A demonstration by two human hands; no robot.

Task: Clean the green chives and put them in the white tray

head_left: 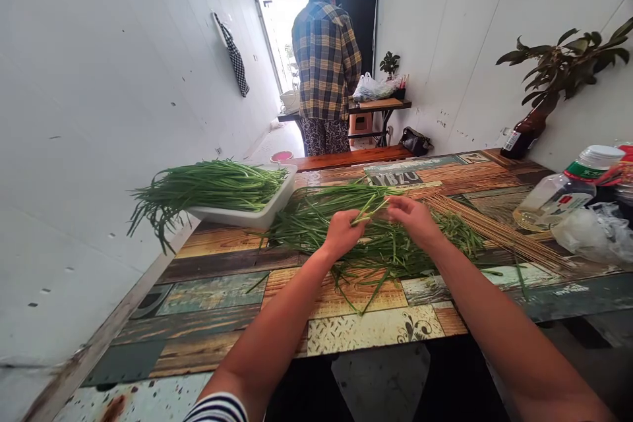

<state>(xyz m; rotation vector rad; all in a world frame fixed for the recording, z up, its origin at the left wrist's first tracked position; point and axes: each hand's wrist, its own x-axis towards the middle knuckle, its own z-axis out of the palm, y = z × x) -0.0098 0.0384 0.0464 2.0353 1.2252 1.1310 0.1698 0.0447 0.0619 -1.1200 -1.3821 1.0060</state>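
Note:
My left hand (343,234) is closed round a few green chive stalks (368,210) above the table. The fingertips of my right hand (413,219) pinch together at the upper end of these stalks. Below and around both hands lies a loose heap of chives (306,217), with long blades and short trimmed bits (459,234) mixed in towards the right. To the left, a white plastic tub (279,208) holds a thick bundle of chives (212,188), whose leafy ends droop over its side.
Thin bamboo skewers (499,231) lie right of the heap on the patterned table (212,297). Farther right stand a clear plastic jar (568,188), a crumpled plastic bag (596,234) and a brown bottle (529,128) with leafy stems. A person in a plaid shirt (324,59) stands beyond, back turned.

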